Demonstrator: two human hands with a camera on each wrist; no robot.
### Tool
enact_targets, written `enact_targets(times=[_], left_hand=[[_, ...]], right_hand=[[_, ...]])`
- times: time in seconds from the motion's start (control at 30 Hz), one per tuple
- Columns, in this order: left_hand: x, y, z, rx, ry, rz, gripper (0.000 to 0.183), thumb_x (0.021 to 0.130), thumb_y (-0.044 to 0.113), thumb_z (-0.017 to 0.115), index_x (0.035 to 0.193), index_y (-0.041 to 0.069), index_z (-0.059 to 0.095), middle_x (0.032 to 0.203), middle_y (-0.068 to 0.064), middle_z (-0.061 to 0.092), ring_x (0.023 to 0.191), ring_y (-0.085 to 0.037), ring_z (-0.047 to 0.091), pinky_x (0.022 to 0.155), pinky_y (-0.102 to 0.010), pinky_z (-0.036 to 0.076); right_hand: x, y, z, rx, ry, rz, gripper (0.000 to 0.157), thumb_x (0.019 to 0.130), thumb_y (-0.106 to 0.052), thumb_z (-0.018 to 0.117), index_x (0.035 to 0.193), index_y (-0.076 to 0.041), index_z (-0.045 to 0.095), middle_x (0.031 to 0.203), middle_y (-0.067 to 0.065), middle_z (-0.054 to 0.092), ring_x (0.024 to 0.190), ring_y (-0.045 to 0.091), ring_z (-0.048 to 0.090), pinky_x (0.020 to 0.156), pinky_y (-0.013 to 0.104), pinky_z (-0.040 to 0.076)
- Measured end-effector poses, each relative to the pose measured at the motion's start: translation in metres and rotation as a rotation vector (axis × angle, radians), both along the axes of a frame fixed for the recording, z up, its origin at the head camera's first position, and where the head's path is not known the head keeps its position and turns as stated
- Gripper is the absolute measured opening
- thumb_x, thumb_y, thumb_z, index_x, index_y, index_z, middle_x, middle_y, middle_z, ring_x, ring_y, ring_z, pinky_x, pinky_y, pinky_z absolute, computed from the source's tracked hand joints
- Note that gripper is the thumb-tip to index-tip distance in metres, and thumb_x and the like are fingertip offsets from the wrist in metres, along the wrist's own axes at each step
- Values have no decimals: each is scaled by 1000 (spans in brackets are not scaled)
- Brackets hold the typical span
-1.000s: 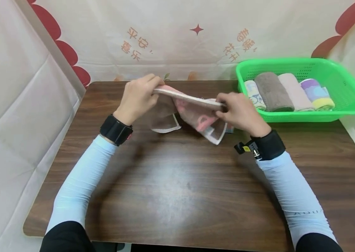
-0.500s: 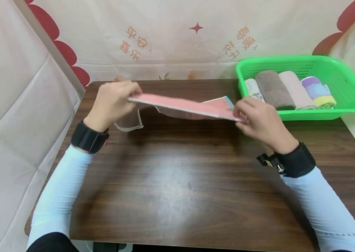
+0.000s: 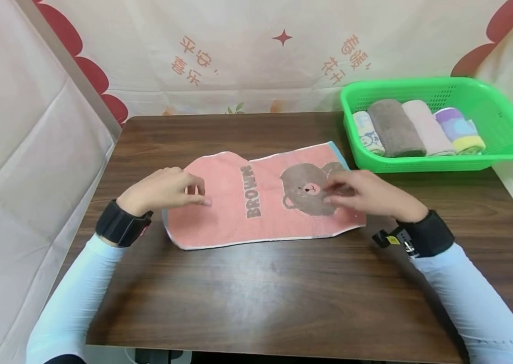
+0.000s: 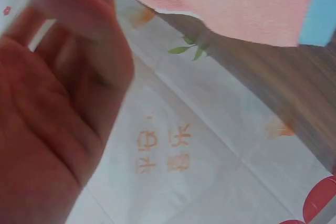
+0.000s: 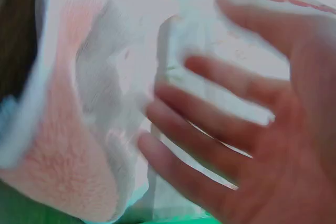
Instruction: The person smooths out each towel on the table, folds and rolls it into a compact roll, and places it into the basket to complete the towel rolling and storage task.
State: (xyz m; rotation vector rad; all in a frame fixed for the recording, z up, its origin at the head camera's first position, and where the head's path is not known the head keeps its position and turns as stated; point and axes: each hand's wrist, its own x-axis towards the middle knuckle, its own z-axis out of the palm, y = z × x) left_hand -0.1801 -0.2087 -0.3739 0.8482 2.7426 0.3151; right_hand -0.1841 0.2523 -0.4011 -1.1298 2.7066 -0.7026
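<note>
A pink towel (image 3: 220,202) with a grey bear's head, the word BROWN and white edging lies spread on the table, its far edge wavy. Over its left end hovers my left hand (image 3: 165,189), fingers loosely bent and holding nothing. My right hand (image 3: 370,194) is over the bear print near the right end, likewise without a grip. In the left wrist view the palm is beside the towel's pink cloth (image 4: 252,3) and its blue end band. Spread, blurred fingers (image 5: 194,145) show next to the towel's fluffy face (image 5: 68,166) in the right wrist view.
At the back right stands a green basket (image 3: 447,164). Inside are a printed white towel (image 3: 368,134), a grey towel (image 3: 395,129), a pale pink towel (image 3: 428,129) and a purple, blue and yellow towel (image 3: 459,131), all rolled or folded. A printed curtain (image 3: 256,65) hangs behind the brown table (image 3: 247,303).
The towel was bunched between both hands, then stretched apart in the air; now it lies on the table. Both hands have moved outward and let go of it.
</note>
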Motion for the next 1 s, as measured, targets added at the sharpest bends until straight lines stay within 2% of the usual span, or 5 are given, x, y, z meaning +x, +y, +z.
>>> enact_targets(times=[0.3,0.43,0.67,0.83,1.0], left_hand=[[-15,2,-42,-12,-61,101,80,78,50,88,141,13,56,139,-14,50,123,-33,45,97,-50,49],[-15,-3,-48,-36,-3,153,80,76,49,89,141,18,57,142,-8,50,127,-31,44,96,-53,49],[-24,-9,-45,-22,21,196,81,71,55,91,136,20,58,136,-8,51,116,-30,52,89,-55,50],[-53,-17,-40,85,130,215,47,95,38,73,133,12,62,128,-12,57,111,-33,61,91,-56,51],[-89,-16,-34,118,54,149,39,102,13,59,140,8,57,136,-17,63,128,-37,59,104,-57,48]], right_hand=[[-31,-11,-20,165,-51,-73,59,99,-27,70,149,-4,50,136,16,61,122,30,59,104,48,49],[-27,-7,-19,263,-75,-123,70,99,-32,69,157,-4,41,165,25,34,153,43,30,120,62,31],[-19,-7,-9,363,-57,-174,67,100,-38,66,156,-7,43,160,27,39,146,48,37,114,65,38],[-30,-16,-1,316,56,-203,45,100,-29,67,137,-5,59,131,17,62,110,33,63,92,53,54],[-54,-36,10,301,59,-216,46,102,-24,59,141,-1,53,138,22,59,121,37,61,99,56,51]])
